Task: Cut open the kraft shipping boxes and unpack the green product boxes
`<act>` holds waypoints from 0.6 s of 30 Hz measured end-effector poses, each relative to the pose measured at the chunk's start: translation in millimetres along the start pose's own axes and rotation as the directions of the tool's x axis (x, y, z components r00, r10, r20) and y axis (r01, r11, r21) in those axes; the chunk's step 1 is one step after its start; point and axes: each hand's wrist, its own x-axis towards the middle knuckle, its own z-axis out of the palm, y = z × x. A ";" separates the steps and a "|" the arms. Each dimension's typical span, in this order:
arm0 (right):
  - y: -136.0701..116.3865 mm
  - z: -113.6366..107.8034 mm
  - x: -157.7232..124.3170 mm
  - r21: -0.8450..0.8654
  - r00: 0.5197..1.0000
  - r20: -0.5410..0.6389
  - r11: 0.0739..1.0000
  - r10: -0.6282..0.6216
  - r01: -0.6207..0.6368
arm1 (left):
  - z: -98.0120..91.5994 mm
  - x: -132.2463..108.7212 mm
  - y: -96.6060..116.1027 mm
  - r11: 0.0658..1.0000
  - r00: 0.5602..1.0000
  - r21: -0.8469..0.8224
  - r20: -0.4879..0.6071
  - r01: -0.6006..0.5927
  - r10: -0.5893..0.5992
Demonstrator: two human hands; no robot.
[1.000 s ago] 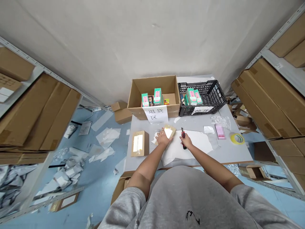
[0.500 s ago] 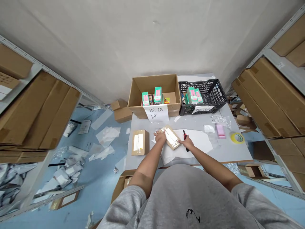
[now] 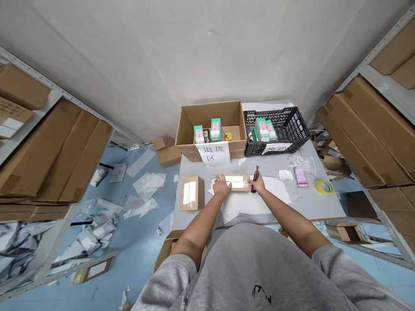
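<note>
A small cardboard box (image 3: pixel 239 181) with a white label and clear tape lies crosswise on white sheeting (image 3: pixel 246 207) in front of me. My left hand (image 3: pixel 222 185) grips the box's left end, thumb along its near side. At the box's right end is my right hand (image 3: pixel 258 184), closed around a red and black utility knife (image 3: pixel 255 179) that stands nearly upright. Some right-hand fingers also seem to touch the box. Further left on the table stands another taped cardboard box (image 3: pixel 192 193) with a white label.
At the back of the table (image 3: pixel 233 162) stand a large open carton (image 3: pixel 184 147) and a black plastic crate (image 3: pixel 296 144), each holding green and pink boxes. A yellow tape roll (image 3: pixel 324 187), bubble wrap (image 3: pixel 303 163) and a blurred pink item (image 3: pixel 301 177) lie right. Shelves flank both sides.
The small box has turned from a slant to lie straight across before me. My left hand now rests over its left end; the knife has shifted slightly up and tilts the other way.
</note>
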 end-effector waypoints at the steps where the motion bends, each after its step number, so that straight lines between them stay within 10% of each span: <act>1: -1.3 -3.0 3.8 -0.014 1.000 -0.006 1.000 -0.025 0.025 | 2.1 -3.5 4.1 0.999 0.998 0.019 0.042 0.050 -0.051; 6: 5.9 -4.5 8.0 -0.156 0.999 0.037 0.987 -0.028 0.033 | 8.7 -8.1 19.9 0.983 0.989 0.133 0.060 0.125 -0.134; 18: 9.6 5.9 7.6 -0.107 0.989 0.028 0.984 0.146 -0.142 | 5.2 24.6 21.5 0.918 0.920 0.064 0.016 -0.392 0.392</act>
